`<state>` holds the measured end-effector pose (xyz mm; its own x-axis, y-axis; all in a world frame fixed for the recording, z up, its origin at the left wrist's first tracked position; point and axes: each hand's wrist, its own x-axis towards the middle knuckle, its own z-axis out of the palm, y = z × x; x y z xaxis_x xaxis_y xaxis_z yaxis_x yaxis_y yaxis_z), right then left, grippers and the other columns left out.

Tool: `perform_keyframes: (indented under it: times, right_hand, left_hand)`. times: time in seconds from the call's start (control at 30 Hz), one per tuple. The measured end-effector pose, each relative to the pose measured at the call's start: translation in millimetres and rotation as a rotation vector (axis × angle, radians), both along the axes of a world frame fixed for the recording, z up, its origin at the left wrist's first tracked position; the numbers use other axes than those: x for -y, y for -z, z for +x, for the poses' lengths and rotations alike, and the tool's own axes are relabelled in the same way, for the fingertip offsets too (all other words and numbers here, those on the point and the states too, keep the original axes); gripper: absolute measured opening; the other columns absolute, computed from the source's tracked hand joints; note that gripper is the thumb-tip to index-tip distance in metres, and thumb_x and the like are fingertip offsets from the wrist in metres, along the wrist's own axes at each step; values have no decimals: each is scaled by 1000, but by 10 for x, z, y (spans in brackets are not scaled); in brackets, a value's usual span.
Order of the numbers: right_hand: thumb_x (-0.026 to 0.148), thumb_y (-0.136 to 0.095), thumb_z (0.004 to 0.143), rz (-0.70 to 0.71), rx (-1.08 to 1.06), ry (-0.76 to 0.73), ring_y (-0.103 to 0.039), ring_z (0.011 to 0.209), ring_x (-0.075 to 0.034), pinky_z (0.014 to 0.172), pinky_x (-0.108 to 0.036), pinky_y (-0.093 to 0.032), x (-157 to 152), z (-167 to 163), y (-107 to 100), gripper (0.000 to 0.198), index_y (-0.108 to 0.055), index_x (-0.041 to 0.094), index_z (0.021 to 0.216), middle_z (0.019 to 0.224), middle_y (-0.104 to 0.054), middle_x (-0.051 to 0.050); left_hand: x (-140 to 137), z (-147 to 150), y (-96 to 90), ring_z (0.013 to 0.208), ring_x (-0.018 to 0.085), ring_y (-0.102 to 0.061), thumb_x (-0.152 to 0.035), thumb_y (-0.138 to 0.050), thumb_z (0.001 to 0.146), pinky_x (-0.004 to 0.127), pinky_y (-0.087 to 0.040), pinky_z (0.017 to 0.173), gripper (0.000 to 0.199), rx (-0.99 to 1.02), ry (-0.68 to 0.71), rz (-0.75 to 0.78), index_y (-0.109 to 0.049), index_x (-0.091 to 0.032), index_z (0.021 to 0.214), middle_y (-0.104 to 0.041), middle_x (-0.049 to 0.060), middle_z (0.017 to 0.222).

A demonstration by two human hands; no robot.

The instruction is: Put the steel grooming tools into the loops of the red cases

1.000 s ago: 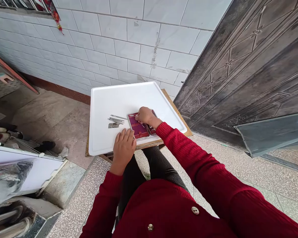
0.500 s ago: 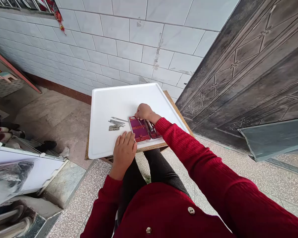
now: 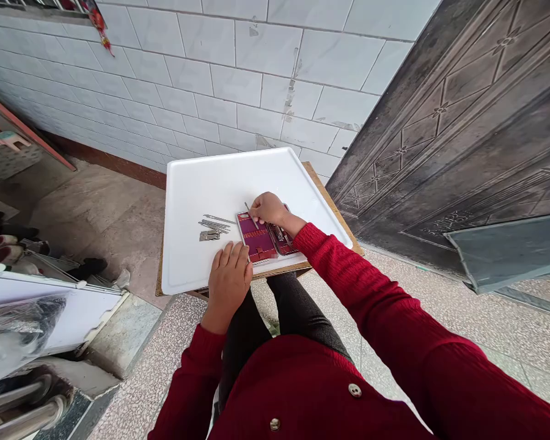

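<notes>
An open manicure case [image 3: 262, 249] with a purple lining and reddish-brown loops lies near the front edge of a white tray [image 3: 211, 183]. Over its far side, my right hand [image 3: 268, 208] pinches a thin metal manicure tool [image 3: 246, 206], whose upper end sticks out past the fingers. The case's right half holds several shiny tools and is partly covered by my right wrist. My left hand [image 3: 230, 274] lies flat with fingers stretched out, its fingertips at the case's left front corner. Left of the case lie several slim metal tools [image 3: 214, 226] and a nail clipper [image 3: 209, 235].
The tray sits on a wooden table [image 3: 358, 247] whose edges show around it. A white tiled wall [image 3: 201, 67] rises behind, and a dark patterned metal door [image 3: 421, 140] is at right. Shoes and a white rack [image 3: 41, 293] stand at left.
The thin tool in my right hand now stands tilted up, its end showing above the fingers. My right hand has shifted slightly; my left hand stays in place.
</notes>
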<state>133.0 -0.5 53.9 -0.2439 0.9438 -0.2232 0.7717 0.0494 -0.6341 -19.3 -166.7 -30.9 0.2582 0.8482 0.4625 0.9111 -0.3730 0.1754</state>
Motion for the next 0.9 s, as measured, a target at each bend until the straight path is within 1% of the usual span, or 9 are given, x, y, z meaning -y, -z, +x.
perform_keyframes:
  times: [0.1,0.2,0.27,0.37,0.5,0.6,0.67,0.8,0.9]
  right_hand:
    - [12,-60,88,115,-5,-70,-64,59,-10,66,-19,-51,-141,-207,-7,19,-76,13,77,72,-75,-3]
    - [13,-66,84,232,107,-191,-71,82,-17,76,-22,-52,-252,-551,-46,13,-79,16,85,90,-79,-5]
    - [14,-70,83,217,197,-263,-73,94,-22,79,-26,-54,-281,-776,-66,13,-80,17,91,101,-80,-8]
    - [11,-70,83,211,307,-317,-73,104,-29,84,-29,-55,-252,-995,-48,19,-79,14,99,110,-79,-14]
    - [14,-65,87,245,303,-353,-73,104,-28,85,-31,-55,-155,-1030,31,24,-78,14,107,113,-78,-14]
    - [19,-64,91,241,202,-346,-72,98,-22,82,-27,-53,-110,-887,44,21,-79,16,105,109,-79,-10]
    - [21,-63,93,275,106,-308,-71,93,-18,81,-24,-50,-104,-684,25,20,-79,16,104,105,-80,-7]
    - [19,-64,92,344,13,-167,-67,83,-15,74,-23,-45,-112,23,23,17,-79,15,98,94,-79,-5]
    - [21,-66,90,354,15,10,-64,77,-14,68,-23,-41,-97,656,108,15,-79,14,94,88,-77,-4]
  left_hand:
    - [9,1,-1,140,32,-55,-26,-44,104,50,-40,118,42,0,-7,-7,-63,-16,140,-66,13,143]
    - [18,0,-3,140,32,-55,-26,-44,103,51,-40,118,43,3,-14,-5,-62,-18,142,-66,12,143]
    - [21,-4,-6,140,31,-55,-26,-45,103,50,-40,118,43,-5,-18,-6,-62,-18,141,-66,12,143]
    - [18,-14,-9,140,31,-55,-26,-45,103,49,-41,117,41,-26,-16,-10,-63,-16,139,-66,12,143]
    - [-2,-23,2,140,31,-56,-25,-44,103,49,-42,116,41,-37,-18,6,-64,-15,137,-67,12,142]
    - [-23,-27,12,138,32,-57,-24,-44,103,49,-42,115,40,-46,-19,31,-64,-15,136,-68,13,140]
    - [-33,-32,11,138,32,-57,-25,-44,103,50,-43,114,41,-49,-6,40,-64,-14,137,-68,14,140]
    - [-37,-42,-6,138,32,-57,-25,-45,103,50,-43,114,40,-38,11,43,-63,-15,138,-67,14,141]
    - [-37,-39,-19,138,32,-57,-25,-43,103,49,-43,114,42,-31,10,42,-62,-17,139,-67,13,140]
